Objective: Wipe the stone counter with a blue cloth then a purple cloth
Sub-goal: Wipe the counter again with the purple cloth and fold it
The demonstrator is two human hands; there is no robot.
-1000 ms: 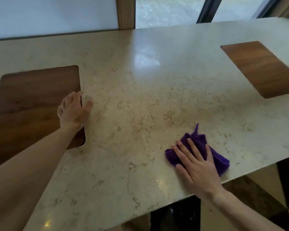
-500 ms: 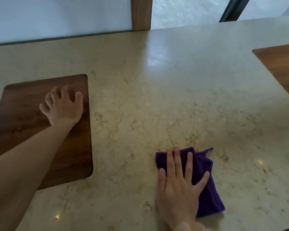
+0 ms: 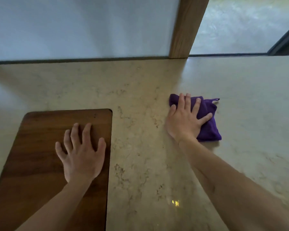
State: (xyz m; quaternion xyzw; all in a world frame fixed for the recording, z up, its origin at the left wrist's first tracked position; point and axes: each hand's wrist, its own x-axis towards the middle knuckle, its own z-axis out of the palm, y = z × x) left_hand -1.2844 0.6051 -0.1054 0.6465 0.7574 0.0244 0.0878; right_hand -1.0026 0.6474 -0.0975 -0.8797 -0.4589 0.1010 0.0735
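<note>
**Hands flat on stone surface and wood inset**

Purple cloth (image 3: 207, 120) is lying folded on the stone surface (image 3: 140, 90), right of centre and towards the far edge. The right hand (image 3: 183, 120) is pressing down on the cloth's left part, its fingers (image 3: 196, 105) lying straight and spread over the fabric, not curling round it; the palm is hiding that part of the cloth, and a small loop is sticking out at the far right corner. The left hand (image 3: 82, 155) is resting flat on a dark wood inset (image 3: 40, 147) set into the stone, fingers spread and holding nothing. The inset's near end is running out of view at the bottom edge, partly covered by the left forearm. Behind the surface a pale panel (image 3: 73, 27) and a wooden post (image 3: 187, 27) are standing, blurred. No container is showing, nor any blue cloth.
</note>
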